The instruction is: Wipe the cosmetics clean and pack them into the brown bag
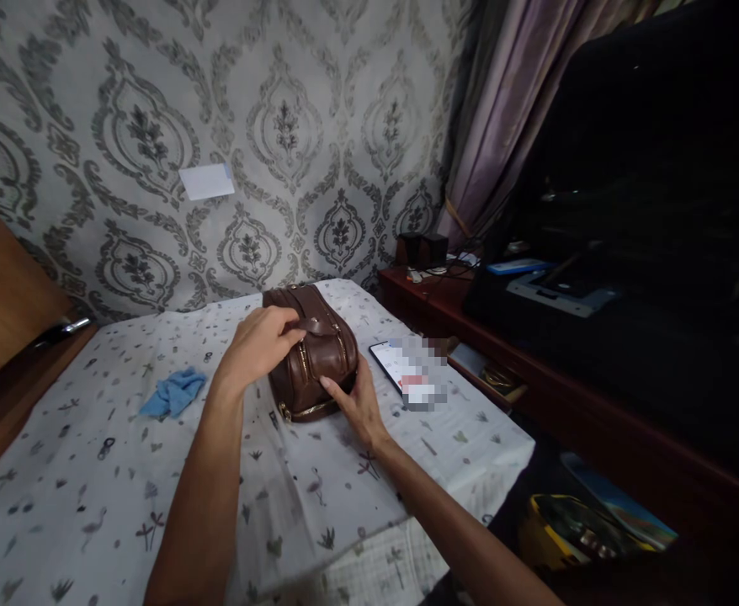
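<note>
A brown leather toiletry bag [319,360] with brass zippers rests on the patterned white cloth. Over its top left side, my left hand [259,343] has thumb and forefinger closed close to the zipper, beside the bag's leather strap [312,325]. The fingertips partly cover what they pinch, so the exact part cannot be made out. My right hand [362,406] grips the near right corner, its thumb on the front end and its fingers along the side. Part of another zipper [312,412] runs along the lower front edge.
A crumpled blue cloth [173,393] lies left of the bag, and a phone [401,370] with a lit screen lies to its right. A dark red desk [401,290] with an open drawer [489,374] stands at the right. Wallpapered wall [281,168] closes off the back.
</note>
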`<state>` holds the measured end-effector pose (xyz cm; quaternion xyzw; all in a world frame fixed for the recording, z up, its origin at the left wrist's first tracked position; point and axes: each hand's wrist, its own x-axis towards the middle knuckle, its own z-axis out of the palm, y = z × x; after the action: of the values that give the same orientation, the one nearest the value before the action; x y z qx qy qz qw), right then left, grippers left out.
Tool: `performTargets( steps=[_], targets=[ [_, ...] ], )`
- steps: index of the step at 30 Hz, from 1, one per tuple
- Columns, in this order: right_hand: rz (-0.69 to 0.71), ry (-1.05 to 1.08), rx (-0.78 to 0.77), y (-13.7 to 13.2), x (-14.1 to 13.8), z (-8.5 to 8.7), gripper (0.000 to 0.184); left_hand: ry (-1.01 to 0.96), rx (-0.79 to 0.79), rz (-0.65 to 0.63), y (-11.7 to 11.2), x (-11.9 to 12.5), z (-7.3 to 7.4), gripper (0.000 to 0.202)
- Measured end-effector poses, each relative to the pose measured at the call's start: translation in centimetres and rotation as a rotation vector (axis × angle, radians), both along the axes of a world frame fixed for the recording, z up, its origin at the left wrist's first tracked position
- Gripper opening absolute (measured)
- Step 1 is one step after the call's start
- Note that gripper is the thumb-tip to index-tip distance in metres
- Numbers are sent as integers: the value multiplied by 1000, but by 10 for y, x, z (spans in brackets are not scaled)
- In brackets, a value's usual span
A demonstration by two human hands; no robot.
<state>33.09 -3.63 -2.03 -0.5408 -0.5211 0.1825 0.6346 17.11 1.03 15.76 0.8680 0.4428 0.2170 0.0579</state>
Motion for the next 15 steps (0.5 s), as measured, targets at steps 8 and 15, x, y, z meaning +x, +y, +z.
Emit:
performTargets(
  steps=[8,15],
  targets=[
    [30,41,-20,-4,2,0,76,21,71,0,-6,8,-7,9],
    [46,155,-23,-2,4,2,57,48,176,-117,-10,35,-23,27]
  ],
)
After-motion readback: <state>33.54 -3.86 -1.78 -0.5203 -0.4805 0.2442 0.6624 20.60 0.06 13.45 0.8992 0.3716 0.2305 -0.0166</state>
